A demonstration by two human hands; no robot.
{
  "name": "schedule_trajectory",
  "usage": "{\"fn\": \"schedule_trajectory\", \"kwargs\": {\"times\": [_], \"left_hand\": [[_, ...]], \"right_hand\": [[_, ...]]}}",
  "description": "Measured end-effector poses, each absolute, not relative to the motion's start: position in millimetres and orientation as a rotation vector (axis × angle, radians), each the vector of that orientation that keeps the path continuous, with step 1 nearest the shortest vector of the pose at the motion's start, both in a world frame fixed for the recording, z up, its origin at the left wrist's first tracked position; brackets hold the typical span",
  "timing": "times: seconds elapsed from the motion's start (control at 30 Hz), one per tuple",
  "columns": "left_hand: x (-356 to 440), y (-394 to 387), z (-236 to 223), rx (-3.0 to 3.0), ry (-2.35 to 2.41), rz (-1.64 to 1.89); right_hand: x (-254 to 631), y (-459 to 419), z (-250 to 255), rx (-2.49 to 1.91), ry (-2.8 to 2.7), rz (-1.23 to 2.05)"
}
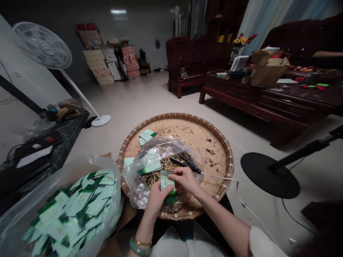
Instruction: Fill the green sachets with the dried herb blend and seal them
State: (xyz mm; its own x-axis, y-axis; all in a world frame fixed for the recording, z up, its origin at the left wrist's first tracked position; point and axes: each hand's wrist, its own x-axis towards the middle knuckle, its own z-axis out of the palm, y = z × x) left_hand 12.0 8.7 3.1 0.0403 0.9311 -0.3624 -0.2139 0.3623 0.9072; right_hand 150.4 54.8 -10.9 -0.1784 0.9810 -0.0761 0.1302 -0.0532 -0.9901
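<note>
"Where's the packet (166,182), and how does it look?"

"Flat and pale green, darker green at its lower end, standing upright over a clear plastic bag (139,182)."

"And the hands?"

"The left hand (157,200) grips it low, closed narrowly around it; the right hand (184,179) pinches its top edge."

"What's around them?"

"Black corded tongs (186,163) lie just above the right hand, over a speckled dry mix (163,167) in the bag. That bag sits on a round woven bamboo tray (177,116). Matching packets (72,214) are heaped in another plastic bag (112,167) at lower left."
</note>
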Motion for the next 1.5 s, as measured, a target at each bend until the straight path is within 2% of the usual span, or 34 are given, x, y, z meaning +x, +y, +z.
{"fn": "schedule_trajectory", "kwargs": {"times": [0.1,0.23,0.3,0.53,0.6,0.73,0.8,1.3,1.5], "left_hand": [[11,10,3,0.673,1.177,1.038],[9,11,4,0.607,1.145,1.062],[10,10,4,0.604,1.140,1.062],[7,7,4,0.655,1.188,1.093],[5,8,4,0.666,1.206,1.103],[5,8,3,0.702,1.228,1.075],[8,7,3,0.755,1.223,1.049],[5,4,6,1.031,1.261,0.917],[8,4,9,0.919,1.200,0.895]], "right_hand": [[165,65,-10,-1.309,-1.609,1.100],[186,79,-10,-1.595,-1.990,0.464],[190,85,-10,-1.743,-2.124,0.374],[194,95,0,-1.744,-2.151,0.485],[203,92,9,-1.622,-2.059,0.684],[219,78,34,-1.332,-1.822,1.366],[221,71,44,-1.245,-1.832,1.551],[201,61,53,-1.200,-2.007,1.288],[201,63,53,-1.199,-1.987,1.324]]}}
